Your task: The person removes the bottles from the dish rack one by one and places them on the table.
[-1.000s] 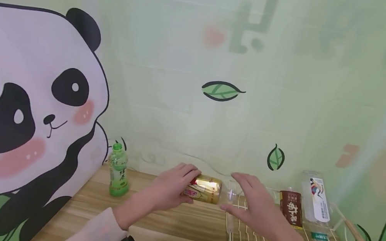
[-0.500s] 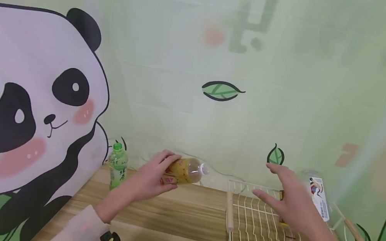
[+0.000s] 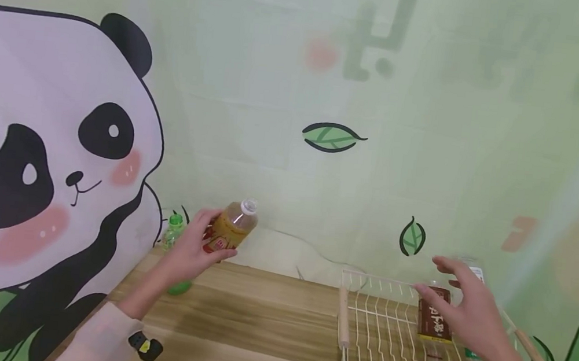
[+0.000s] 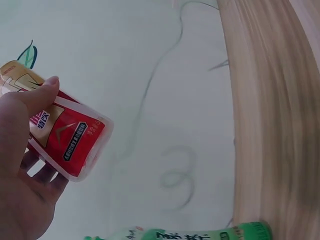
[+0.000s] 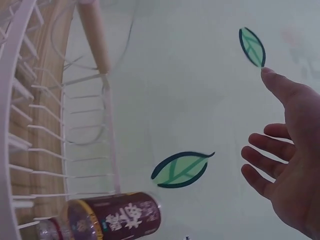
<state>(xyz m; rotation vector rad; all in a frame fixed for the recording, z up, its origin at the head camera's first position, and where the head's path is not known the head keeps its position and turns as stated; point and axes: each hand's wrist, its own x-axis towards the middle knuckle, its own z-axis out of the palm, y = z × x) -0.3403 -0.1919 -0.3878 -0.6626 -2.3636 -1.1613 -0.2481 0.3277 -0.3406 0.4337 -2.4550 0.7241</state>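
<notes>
A clear plastic bottle with a gold-and-red label and white cap (image 3: 232,227) is in my left hand (image 3: 196,251), held above the table and tilted with its cap up and to the right. In the left wrist view the thumb lies across the label of this bottle (image 4: 75,137), and its base points away from the palm. My right hand (image 3: 473,311) hangs over the wire rack (image 3: 379,340) and holds nothing, fingers loosely bent. Below and beside it, a bottle with a brown label (image 3: 434,316) lies in the rack, cap end toward me.
Behind my left forearm, a green-capped bottle (image 3: 175,229) stands on the wooden table (image 3: 265,323), partly hidden. Another clear bottle (image 3: 478,273) lies in the rack, mostly covered by my right hand. The rack has wooden handles (image 3: 344,319). A panda-printed wall backs the table.
My left hand has carried the gold-and-red bottle left, away from the rack, turning it from lying sideways to cap up. My right hand has moved right and apart from it.
</notes>
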